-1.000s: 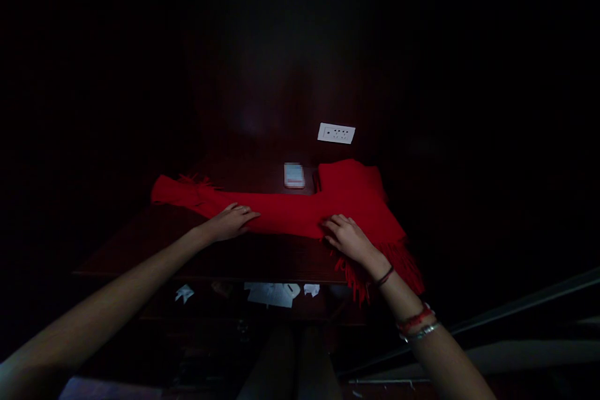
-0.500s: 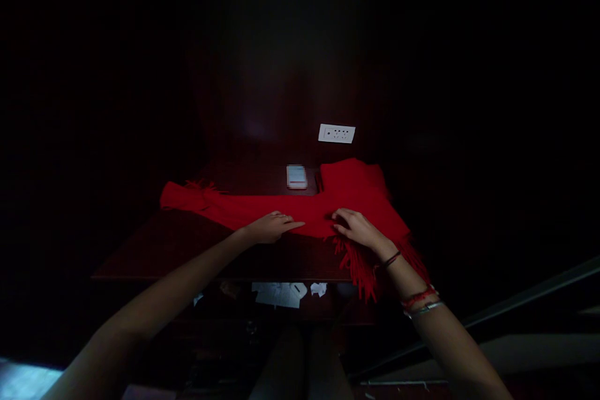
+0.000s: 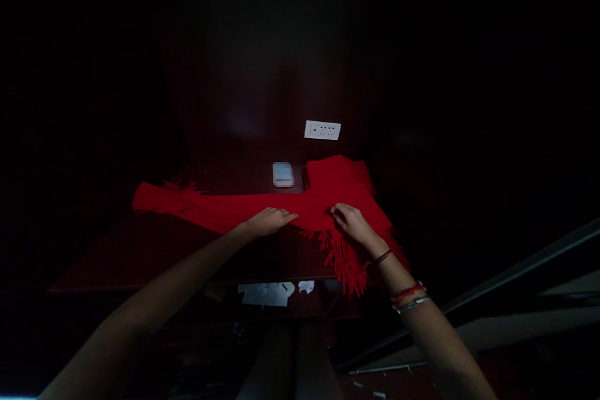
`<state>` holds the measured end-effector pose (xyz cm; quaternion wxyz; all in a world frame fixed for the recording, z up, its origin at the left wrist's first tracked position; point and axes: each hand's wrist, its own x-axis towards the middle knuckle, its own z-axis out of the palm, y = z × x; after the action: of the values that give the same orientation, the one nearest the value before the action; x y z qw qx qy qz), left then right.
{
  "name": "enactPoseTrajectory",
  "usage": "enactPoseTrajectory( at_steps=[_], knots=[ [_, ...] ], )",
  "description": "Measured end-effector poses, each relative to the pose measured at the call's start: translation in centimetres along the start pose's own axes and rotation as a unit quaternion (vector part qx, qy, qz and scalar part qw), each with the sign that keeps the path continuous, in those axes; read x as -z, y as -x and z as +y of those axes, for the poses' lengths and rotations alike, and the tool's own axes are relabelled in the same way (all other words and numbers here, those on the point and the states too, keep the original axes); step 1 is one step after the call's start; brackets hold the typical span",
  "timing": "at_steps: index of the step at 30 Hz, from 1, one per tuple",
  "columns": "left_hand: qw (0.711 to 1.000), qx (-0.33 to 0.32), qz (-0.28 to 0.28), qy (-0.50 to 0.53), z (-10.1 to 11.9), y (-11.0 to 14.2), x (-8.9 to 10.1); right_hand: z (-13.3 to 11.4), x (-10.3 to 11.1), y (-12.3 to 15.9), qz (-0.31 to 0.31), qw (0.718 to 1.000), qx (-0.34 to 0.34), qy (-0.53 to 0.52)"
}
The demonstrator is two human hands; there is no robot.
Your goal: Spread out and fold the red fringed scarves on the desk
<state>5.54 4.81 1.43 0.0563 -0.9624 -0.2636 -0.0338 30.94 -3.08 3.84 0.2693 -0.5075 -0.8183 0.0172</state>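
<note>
A long red fringed scarf point(image 3: 244, 207) lies across the dark table, with one narrow folded length stretching left and a wider, bunched part at the right. My left hand point(image 3: 268, 221) rests on the near edge of the narrow length, its fingers curled into the cloth and the thumb pointing right. Over the wider part is my right hand point(image 3: 350, 220), fingers bent and drawn together at the fabric. Its fingertips are dim, though they appear to pinch the scarf. Fringe hangs below the right hand, past the table's front edge.
A phone with a lit screen point(image 3: 282, 174) lies behind the scarf. On the back panel is a white socket plate point(image 3: 322, 130). Papers point(image 3: 263, 294) and a crumpled white piece point(image 3: 306, 287) sit on a shelf under the dark tabletop point(image 3: 154, 256). The surroundings are very dark.
The view has shifted slightly, so most things appear further left. My left fingers have curled more into the scarf, and my right fingers have drawn closer together.
</note>
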Motion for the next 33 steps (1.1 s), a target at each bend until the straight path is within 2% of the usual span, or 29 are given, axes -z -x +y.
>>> enactPoseTrajectory(
  at_steps=[6,12,15,19,22,28,31,33],
  knots=[
    [0.999,-0.006,0.002,0.047,-1.9,-0.1,3.0,0.0,0.4,0.8,-0.047,0.998,0.034,0.013],
    [0.997,-0.034,-0.019,0.071,-2.1,0.3,5.3,0.8,-0.2,0.6,-0.012,0.996,-0.008,0.09],
    [0.997,-0.023,-0.018,0.076,-2.0,0.7,5.8,1.5,0.1,0.6,-0.017,0.995,0.002,0.096],
    [0.999,-0.018,-0.021,0.025,-1.9,0.5,5.2,2.7,0.9,0.8,-0.039,0.998,0.029,0.033],
    [1.0,-0.019,0.018,-0.003,-0.8,-0.6,4.0,3.6,1.4,0.5,-0.043,0.999,0.011,-0.001],
    [0.992,0.04,0.116,0.031,4.8,-4.9,1.5,4.6,2.4,-1.3,-0.065,0.998,-0.021,-0.017],
    [0.99,0.078,0.118,0.031,7.0,-6.9,0.9,4.7,2.8,-1.8,-0.073,0.997,-0.013,-0.004],
    [0.991,0.088,0.098,0.03,7.3,-7.6,0.9,4.8,3.2,-1.5,-0.072,0.997,-0.001,0.025]
  ],
)
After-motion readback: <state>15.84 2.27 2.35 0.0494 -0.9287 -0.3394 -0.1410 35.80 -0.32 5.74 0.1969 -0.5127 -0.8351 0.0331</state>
